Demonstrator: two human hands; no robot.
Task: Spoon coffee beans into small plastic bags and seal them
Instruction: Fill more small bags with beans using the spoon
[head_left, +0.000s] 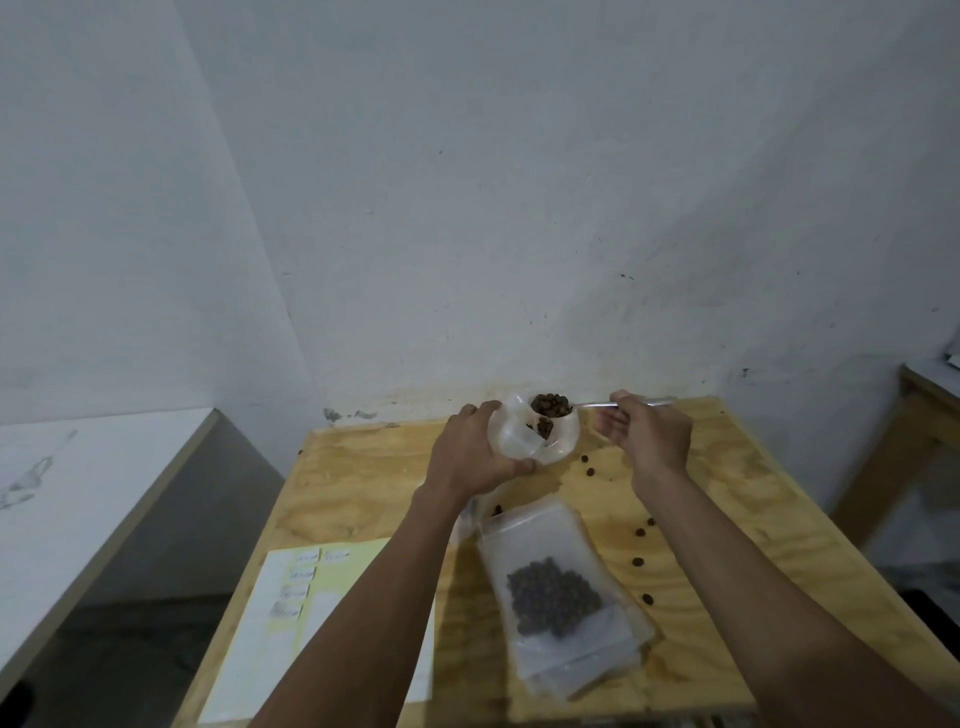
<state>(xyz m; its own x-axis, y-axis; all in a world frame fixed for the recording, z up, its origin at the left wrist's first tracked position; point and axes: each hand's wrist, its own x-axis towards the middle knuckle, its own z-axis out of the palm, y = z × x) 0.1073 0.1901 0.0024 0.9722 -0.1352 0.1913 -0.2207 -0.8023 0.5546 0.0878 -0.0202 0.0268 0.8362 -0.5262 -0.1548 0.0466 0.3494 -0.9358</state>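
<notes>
The left hand held a small clear bag above the far part of the plywood table, its grip closed around the bag's near side with the mouth held open and tilted toward the right. The right hand had its grip pinched on the handle of a metal spoon, which lay roughly level with its bowl at the bag's mouth. The bowl carried a heap of coffee beans, and a few more beans showed inside the bag just below it. Nearer the person, a filled bag lay flat on the table atop a stack of empty bags, a dark cluster of beans visible through its plastic. Some loose beans were scattered on the table between the right forearm and the stack. A yellow sheet bearing small white labels lay at the near left of the table; the writing on them was illegible.
</notes>
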